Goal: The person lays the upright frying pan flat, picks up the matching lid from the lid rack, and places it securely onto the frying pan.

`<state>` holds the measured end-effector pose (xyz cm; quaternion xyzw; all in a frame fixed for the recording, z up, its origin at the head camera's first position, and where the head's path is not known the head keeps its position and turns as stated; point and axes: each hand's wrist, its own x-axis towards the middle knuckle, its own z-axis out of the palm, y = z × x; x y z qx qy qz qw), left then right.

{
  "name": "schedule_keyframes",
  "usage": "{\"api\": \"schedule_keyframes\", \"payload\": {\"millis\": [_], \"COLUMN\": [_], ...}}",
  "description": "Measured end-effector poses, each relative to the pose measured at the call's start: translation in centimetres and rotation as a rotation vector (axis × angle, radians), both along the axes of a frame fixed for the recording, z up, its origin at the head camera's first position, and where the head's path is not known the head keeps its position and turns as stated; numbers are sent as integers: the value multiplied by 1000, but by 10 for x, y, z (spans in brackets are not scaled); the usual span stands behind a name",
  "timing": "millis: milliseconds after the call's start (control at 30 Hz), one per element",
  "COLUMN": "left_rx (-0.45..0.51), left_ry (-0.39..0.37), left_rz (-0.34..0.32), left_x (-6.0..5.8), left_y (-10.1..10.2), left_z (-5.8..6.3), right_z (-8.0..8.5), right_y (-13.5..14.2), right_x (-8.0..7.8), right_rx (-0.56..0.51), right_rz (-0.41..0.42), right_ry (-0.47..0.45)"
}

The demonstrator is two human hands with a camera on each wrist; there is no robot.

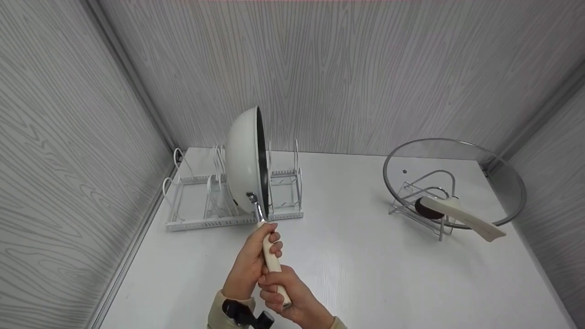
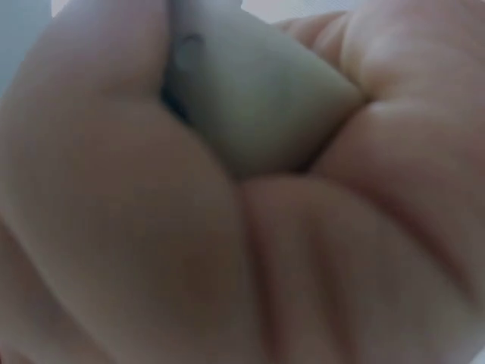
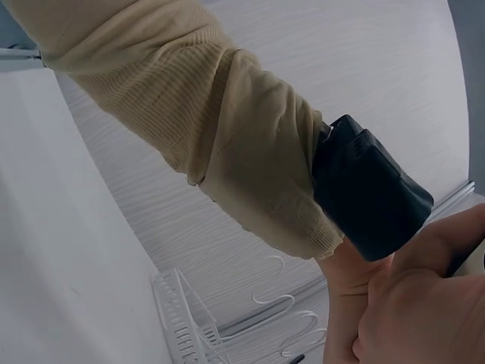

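Note:
A white frying pan (image 1: 243, 160) with a dark inside stands on its edge in the white wire rack (image 1: 196, 225), its bowl turned to the left. Its cream handle (image 1: 270, 256) slants down toward me. My left hand (image 1: 251, 256) grips the handle near the metal joint, fingers wrapped around it. Just below, my right hand (image 1: 292, 292) holds the handle's end, close against the left. In the left wrist view the handle (image 2: 265, 98) is enclosed by fingers. The right wrist view shows mainly a beige sleeve (image 3: 265, 167) and part of the right hand (image 3: 424, 318).
At the right, a large glass lid (image 1: 484, 183) with a metal rim leans on a small wire stand (image 1: 441, 228). Its knob carries a cream upright handle (image 1: 461, 215). Grey wood-grained walls (image 1: 320, 68) enclose the white table (image 1: 365, 274) on the back and sides.

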<state>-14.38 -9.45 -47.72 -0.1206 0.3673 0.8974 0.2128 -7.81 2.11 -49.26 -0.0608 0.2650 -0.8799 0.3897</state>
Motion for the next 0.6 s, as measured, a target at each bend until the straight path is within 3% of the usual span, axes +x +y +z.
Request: {"api": "schedule_keyframes", "payload": {"millis": [400, 600], "left_rx": [-168, -191], "left_ry": [15, 45], "left_rz": [23, 32], "left_x": [1, 0], "left_y": [4, 6], "left_z": [1, 1], "right_z": [-1, 0], "right_y": [0, 0], "right_x": [0, 0], "right_rx": [-37, -46], "right_rz": [5, -5], "right_ry": [30, 43]}}
